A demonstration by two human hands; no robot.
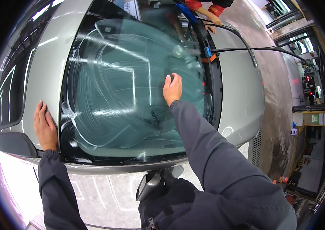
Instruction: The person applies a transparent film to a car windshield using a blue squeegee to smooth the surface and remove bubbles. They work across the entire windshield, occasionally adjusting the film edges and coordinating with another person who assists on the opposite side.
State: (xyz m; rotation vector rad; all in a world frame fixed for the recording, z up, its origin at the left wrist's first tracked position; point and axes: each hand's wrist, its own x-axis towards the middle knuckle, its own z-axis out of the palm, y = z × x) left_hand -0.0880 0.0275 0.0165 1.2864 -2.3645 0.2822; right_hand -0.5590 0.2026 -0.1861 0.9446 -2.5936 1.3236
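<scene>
With the clock centred on the middle of the view, the windscreen [116, 96] fills the centre and stretches out towards ten o'clock, marked with pale, curving smears [67, 109] that look thickest at nine. We judge that we are partway through working over this glass by hand, as the streaks loop across much of it.

Our right grip [173, 90] is just off the centre towards one o'clock, over the glass, its fingers curled and the thumb beside them; its underside is hidden, so we cannot tell whether it pinches anything or presses on the surface. Our left grip [45, 128] is laid out flat at nine o'clock, fingers extended, on the silver roof [51, 57] beside the windscreen's edge, and seems to steady our reach.

The next move, as we see it, calls for a light, even pass of the right grip over the streaks towards nine, with the sleeve kept off the glass. We would also mind the wipers [270, 48] near two o'clock, standing out over the bonnet [243, 92], and a co-worker's hand [215, 20] at one; the side mirror [149, 186] at six, close by our body, could catch our clothes
</scene>
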